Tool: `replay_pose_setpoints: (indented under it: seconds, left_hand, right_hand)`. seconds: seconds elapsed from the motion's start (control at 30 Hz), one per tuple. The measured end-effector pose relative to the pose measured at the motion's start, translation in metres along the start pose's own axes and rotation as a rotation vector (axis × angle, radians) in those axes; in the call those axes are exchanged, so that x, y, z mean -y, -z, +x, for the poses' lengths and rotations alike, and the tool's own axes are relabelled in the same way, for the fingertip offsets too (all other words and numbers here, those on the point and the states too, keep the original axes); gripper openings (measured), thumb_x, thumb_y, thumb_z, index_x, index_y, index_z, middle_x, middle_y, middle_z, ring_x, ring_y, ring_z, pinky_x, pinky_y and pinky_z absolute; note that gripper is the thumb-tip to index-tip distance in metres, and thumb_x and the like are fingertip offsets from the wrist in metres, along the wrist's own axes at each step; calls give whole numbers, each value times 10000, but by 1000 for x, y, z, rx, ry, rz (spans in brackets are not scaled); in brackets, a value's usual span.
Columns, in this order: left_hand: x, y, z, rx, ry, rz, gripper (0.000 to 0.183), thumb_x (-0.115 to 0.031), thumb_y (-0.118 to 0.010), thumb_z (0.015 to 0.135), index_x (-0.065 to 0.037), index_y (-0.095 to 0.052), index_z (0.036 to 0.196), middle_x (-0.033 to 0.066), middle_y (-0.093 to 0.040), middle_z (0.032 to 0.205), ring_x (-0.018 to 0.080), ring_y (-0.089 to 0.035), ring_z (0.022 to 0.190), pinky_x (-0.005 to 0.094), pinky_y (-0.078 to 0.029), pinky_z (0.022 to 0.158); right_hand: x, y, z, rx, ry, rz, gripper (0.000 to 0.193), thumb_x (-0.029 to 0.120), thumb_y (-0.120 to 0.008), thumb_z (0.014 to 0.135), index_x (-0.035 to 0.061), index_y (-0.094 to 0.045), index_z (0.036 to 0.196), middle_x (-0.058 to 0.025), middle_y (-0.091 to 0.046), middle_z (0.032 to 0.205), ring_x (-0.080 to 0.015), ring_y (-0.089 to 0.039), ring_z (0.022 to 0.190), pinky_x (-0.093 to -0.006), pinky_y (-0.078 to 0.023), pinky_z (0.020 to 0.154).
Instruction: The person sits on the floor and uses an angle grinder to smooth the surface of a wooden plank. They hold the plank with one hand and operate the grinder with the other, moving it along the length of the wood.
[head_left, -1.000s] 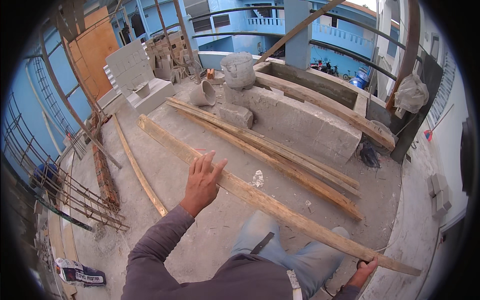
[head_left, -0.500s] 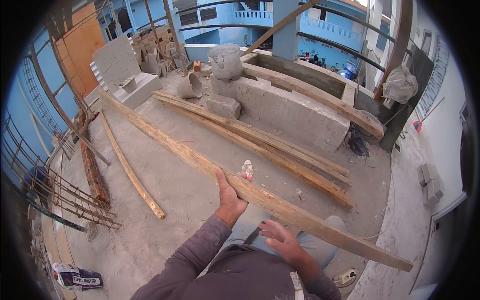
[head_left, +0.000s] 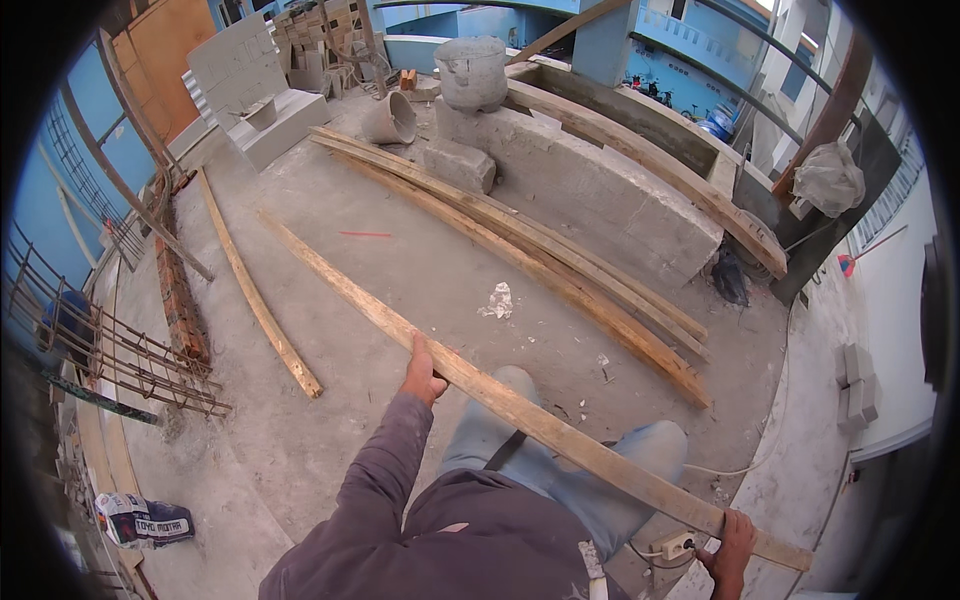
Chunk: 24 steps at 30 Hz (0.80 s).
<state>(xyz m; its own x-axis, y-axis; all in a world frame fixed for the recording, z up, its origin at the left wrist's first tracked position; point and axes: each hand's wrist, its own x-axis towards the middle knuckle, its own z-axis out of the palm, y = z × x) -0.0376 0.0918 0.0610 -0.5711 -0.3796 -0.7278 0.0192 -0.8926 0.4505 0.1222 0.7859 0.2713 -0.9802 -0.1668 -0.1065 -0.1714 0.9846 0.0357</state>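
A long wooden plank [head_left: 545, 425] slants across my lap, from the floor area at the upper left to the lower right. My left hand [head_left: 422, 372] is wrapped round it near its middle, thumb on top and the fingers hidden behind. Close to the near right end, my right hand [head_left: 732, 552] grips the same plank, its fingers over the top edge. Several more planks [head_left: 540, 262] lie together on the concrete floor beyond. A single thin wooden strip [head_left: 255, 290] lies on the floor to the left.
A rough concrete block wall [head_left: 590, 190] carries a grey bucket [head_left: 470, 75]; another bucket [head_left: 390, 118] lies tipped beside it. Rebar cages [head_left: 120, 350] stand at the left. A power socket [head_left: 676, 546] with a cord is beside my right hand. Grey blocks [head_left: 857, 385] stand at right.
My right hand has moved right and down from free in front of my body to grip the plank's near end. The plank's far end has come lower and nearer, with my left hand still holding.
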Motion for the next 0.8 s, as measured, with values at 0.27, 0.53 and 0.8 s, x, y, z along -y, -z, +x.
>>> replay_pose_setpoints:
  seconds: [0.27,0.53,0.8]
  left_hand:
    - [75,38,6,121,47,77,555,-361,-684,1117,-11,-506,1509,155,-617,1425,314,-642,1286,489,-566,1109]
    - [-10,28,-30,81,-34,309,513,-340,-715,1093,11,-559,1434,127,-640,1329,299,-664,1223,470,-558,1102]
    - [-37,63,-29,27,-351,183,588,-294,-784,1033,-19,-549,1496,79,-648,1355,248,-655,1240,418,-560,1025]
  right_hand:
    - [-34,-18,29,92,-27,-75,611,154,-972,548,57,-588,1013,-171,-593,1047,-420,-608,1044,-528,-502,888]
    - [40,16,62,339,206,22,639,426,-948,774,18,-675,1182,-200,-723,1068,-375,-709,982,-490,-558,847]
    - [139,39,136,696,307,525,713,378,-927,760,-15,-700,1311,-221,-761,1163,-340,-732,1058,-436,-557,937]
